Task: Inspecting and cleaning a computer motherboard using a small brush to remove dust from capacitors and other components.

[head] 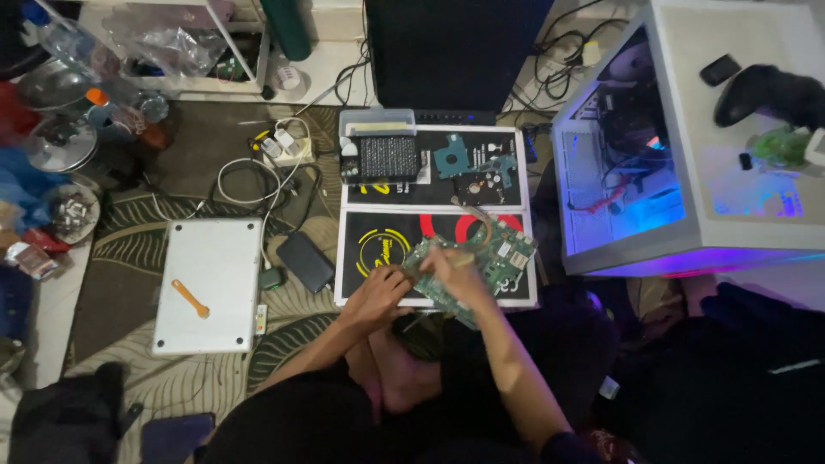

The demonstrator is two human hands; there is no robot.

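Board point(490, 262), green, lay at frame centre on a black mat point(378, 249). Right hand point(453, 273) gripped its near edge; left hand point(381, 292) touched its left corner, finger closure unclear. Laptop point(210, 283) sat lower left.

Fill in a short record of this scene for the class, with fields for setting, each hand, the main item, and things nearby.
setting: floor with patterned rug, seen from above
main item: green circuit board on a black mat
left hand: left hand at the board's left edge
right hand: right hand resting on the board
grip: cannot tell whether either hand is closed on it
left of mat: silver laptop with an orange pry tool on it
right of mat: lit white computer case
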